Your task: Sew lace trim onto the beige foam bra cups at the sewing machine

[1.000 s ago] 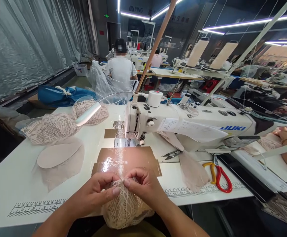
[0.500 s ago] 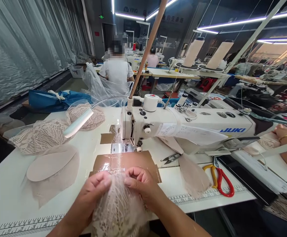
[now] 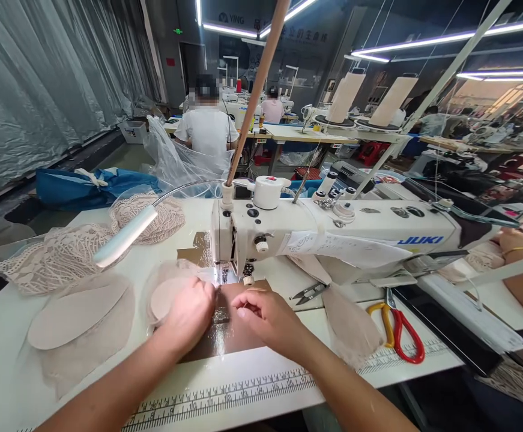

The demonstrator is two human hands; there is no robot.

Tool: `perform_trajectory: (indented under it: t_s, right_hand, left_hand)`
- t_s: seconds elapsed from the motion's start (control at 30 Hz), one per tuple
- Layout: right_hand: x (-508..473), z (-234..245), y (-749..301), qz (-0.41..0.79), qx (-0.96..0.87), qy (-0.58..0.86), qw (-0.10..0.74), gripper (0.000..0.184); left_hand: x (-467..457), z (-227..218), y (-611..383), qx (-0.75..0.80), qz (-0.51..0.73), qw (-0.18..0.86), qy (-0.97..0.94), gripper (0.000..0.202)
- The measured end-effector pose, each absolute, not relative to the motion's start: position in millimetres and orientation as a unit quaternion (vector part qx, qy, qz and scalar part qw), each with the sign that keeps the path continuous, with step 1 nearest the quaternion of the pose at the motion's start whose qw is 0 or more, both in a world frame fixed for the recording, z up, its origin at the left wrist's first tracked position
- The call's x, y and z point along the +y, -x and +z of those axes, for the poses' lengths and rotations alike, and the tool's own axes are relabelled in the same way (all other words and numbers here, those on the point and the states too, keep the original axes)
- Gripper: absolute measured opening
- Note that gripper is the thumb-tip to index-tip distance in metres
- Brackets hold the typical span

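Observation:
Close to the needle of a white sewing machine (image 3: 270, 225), my left hand (image 3: 193, 309) is closed on the edge of a sheer beige fabric piece (image 3: 160, 297). Most of that piece lies left of my fingers, and the part beneath them is hidden. My right hand (image 3: 268, 321) is just right of the needle, over a brown taped sheet (image 3: 225, 336). Its thumb and fingers are curled together, and anything between them is too small to make out.
Lace pieces (image 3: 58, 252) and a beige oval pad on mesh (image 3: 78, 315) lie to the left, beneath a lamp (image 3: 126, 237). Thread snips (image 3: 310, 293), beige cloth (image 3: 351, 327) and red-and-yellow scissors (image 3: 399, 330) lie right. A printed ruler (image 3: 225, 396) runs along the front edge.
Both hands have moved forward to the needle area. The lace fabric held in front of me has gone from the table's front edge; beige fabric now lies left of the needle.

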State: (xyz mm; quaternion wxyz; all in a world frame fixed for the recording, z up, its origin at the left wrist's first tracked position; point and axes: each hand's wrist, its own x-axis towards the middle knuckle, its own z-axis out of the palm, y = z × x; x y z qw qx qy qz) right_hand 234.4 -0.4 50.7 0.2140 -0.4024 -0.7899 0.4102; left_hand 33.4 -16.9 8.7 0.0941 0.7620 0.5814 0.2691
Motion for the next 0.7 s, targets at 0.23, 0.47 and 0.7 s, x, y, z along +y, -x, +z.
perform_trajectory:
  t_s: [0.23,0.47,0.7]
  right_hand:
    - [15.2,25.6,-214.3,0.214,-0.879,0.407,0.125,0.024]
    - [6.6,16.9,-203.3,0.099,-0.920,0.377,0.050,0.027]
    - [4.6,11.6,-198.0,0.058,-0.907,0.414,0.049,0.029]
  left_hand:
    - [-29.1,-15.8,-60.6,0.587,0.169,0.067,-0.789,0.037]
    - [-27.3,48.3,-33.2,0.503,0.122,0.223,-0.826,0.035]
    - [-5.7,16.6,-6.7,0.467,0.204,0.182,-0.841,0.035]
